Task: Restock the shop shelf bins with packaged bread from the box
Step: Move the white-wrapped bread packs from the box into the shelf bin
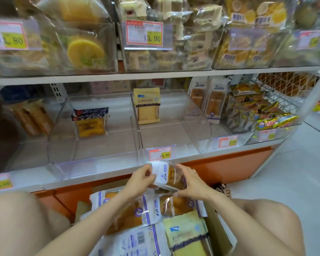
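Clear-wrapped bread packet (171,177), white-and-blue label, was held between both hands above cardboard box (220,231), just below front lip of middle clear bin (174,133). Left hand (140,179) pinched packet's white end; right hand (191,183) curled fingers round its other side. Box held more packets, one yellow pack (187,235) among them. Middle bin held single yellow packet (146,106) upright at back; price tag (159,153) read 10.80.

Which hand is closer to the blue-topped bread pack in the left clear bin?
Left. The left hand is below and right of the blue-topped pack; the right hand lies farther right.
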`<control>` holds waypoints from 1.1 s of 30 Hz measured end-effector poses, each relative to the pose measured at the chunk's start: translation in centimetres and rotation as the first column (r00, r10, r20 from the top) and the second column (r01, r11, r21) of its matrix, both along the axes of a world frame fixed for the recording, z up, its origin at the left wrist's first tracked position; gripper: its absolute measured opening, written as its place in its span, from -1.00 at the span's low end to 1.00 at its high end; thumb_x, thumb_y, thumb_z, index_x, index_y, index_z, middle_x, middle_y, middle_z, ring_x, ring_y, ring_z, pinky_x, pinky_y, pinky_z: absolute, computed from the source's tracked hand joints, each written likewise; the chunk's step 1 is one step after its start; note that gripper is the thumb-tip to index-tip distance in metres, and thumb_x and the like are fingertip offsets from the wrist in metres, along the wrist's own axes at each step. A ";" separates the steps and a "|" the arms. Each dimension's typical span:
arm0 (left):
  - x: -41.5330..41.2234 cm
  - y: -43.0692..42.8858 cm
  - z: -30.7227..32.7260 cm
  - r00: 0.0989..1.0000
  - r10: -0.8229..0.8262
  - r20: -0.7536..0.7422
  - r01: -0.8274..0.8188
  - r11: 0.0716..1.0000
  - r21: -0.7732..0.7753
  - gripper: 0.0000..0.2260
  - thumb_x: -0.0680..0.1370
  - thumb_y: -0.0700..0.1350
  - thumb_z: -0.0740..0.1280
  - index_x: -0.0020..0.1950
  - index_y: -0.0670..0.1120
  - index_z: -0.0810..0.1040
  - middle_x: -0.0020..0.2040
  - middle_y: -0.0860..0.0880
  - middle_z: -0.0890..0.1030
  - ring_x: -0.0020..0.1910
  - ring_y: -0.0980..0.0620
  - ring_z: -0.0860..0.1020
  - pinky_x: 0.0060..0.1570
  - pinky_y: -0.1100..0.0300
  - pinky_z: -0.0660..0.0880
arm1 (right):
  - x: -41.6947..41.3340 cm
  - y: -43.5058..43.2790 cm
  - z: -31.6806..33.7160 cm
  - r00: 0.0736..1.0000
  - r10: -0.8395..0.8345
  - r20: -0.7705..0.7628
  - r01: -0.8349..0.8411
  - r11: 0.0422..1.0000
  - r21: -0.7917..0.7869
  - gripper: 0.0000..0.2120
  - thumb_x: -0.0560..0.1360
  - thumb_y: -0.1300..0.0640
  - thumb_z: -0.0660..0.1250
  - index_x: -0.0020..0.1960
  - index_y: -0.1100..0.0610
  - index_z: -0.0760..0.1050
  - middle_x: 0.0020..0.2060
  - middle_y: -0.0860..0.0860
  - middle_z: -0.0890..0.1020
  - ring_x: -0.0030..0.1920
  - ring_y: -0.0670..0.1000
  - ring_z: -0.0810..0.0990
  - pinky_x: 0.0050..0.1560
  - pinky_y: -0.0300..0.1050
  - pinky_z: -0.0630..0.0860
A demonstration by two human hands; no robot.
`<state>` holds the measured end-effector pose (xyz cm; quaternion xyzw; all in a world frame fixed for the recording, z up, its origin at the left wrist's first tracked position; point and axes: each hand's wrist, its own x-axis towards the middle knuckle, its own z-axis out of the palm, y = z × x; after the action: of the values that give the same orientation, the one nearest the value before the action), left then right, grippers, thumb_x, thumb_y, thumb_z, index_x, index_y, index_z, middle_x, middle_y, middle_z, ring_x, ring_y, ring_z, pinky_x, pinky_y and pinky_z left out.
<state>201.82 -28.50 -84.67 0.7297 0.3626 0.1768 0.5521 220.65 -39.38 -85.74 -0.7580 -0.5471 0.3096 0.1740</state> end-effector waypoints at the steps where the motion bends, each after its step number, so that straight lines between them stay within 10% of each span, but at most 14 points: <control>1: -0.6 0.1 0.5 0.999 -0.014 0.039 0.015 0.999 -0.037 -0.85 0.55 -0.28 0.26 -0.21 -0.16 0.36 -0.17 -0.15 0.52 -0.19 0.05 0.59 -0.17 0.14 0.61 | -0.2 -0.1 -0.1 1.000 0.011 -0.011 -0.011 1.000 0.014 -0.01 0.30 -0.03 0.54 0.52 -0.09 -0.03 0.45 -0.05 0.17 0.44 0.02 0.10 0.43 0.02 0.17; 15: -3.7 -1.5 6.5 0.964 -0.143 0.223 0.162 0.984 -0.070 -0.92 0.57 -0.20 0.25 -0.10 -0.18 0.46 -0.19 -0.02 0.61 -0.16 0.09 0.61 -0.14 0.21 0.58 | -1.1 -2.2 2.7 0.947 0.085 -0.310 -0.020 0.978 0.208 -0.20 0.21 -0.10 0.53 0.29 -0.46 0.18 0.35 -0.21 0.32 0.38 -0.12 0.26 0.39 0.03 0.27; 24: -4.8 -1.4 6.3 0.964 0.062 0.257 -0.026 0.990 -0.141 -0.93 0.59 -0.10 0.23 0.00 -0.05 0.49 -0.21 -0.01 0.61 -0.20 0.08 0.60 -0.22 0.19 0.58 | -3.1 -2.5 2.8 0.838 0.080 -0.539 0.048 0.975 0.218 -0.29 0.32 0.21 0.53 0.30 -0.20 0.27 0.29 -0.09 0.42 0.23 -0.12 0.47 0.03 -0.23 0.54; 28: -6.2 -1.1 3.7 0.988 0.138 0.068 -0.123 0.974 -0.190 -0.59 0.55 -0.03 0.29 0.34 0.02 0.22 0.12 -0.08 0.59 0.01 0.04 0.60 -0.05 0.18 0.55 | -2.8 -3.0 2.2 0.808 0.048 -0.587 0.073 0.981 0.181 -0.30 0.31 0.17 0.52 0.33 -0.16 0.27 0.17 0.17 0.51 0.03 0.11 0.64 -0.08 -0.04 0.62; 33: -9.7 -1.9 -1.9 0.839 0.228 -0.494 -0.160 0.971 0.176 -0.30 0.40 0.08 0.46 0.35 -0.11 0.15 0.28 -0.17 0.43 0.20 -0.09 0.43 0.17 0.04 0.41 | -2.0 -3.5 1.5 0.832 -0.010 -0.555 0.111 0.983 0.148 -0.39 0.27 0.04 0.53 0.23 -0.08 0.31 0.14 0.18 0.52 -0.01 0.16 0.66 -0.03 0.16 0.62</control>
<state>192.13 -30.41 -86.56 0.7436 0.5559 0.0549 0.3674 218.61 -42.86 -84.26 -0.6353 -0.4741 0.4602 0.3998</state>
